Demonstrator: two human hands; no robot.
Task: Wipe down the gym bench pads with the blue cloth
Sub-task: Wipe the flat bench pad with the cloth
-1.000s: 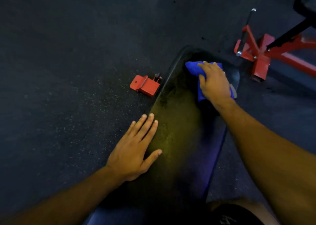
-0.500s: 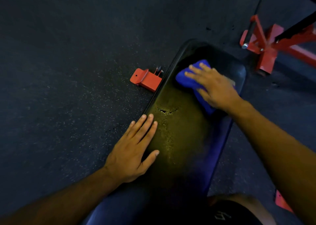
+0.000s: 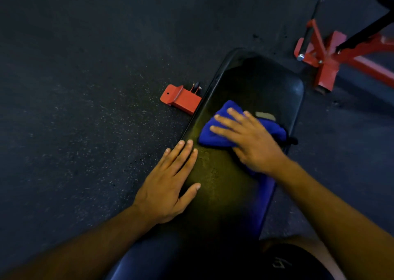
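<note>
- Centre of frame: black bench pad (image 3: 251,83) runs from lower middle up to a rounded end at upper middle; surface looks worn and speckled near its middle.
- Blue cloth (image 3: 215,133) lies bunched on the pad, just right of the pad's left edge, centre frame.
- Right hand (image 3: 249,140) lies flat on the cloth, fingers straight and spread, pressing it to the pad; nothing curled round it.
- Left hand (image 3: 170,184) rests flat on the pad's left edge, fingers straight and close together, thumb out onto the pad; holds nothing. Its fingertips are near the cloth, apart from it.
- Small grey patch (image 3: 265,115) on the pad just above the right hand; cannot tell what it is.
- No containers in view.
- Red bracket (image 3: 181,98) on the dark speckled floor (image 3: 74,88), beside the pad's left edge.
- Red metal frame (image 3: 326,66) with black bar, upper right, apart from the pad.
</note>
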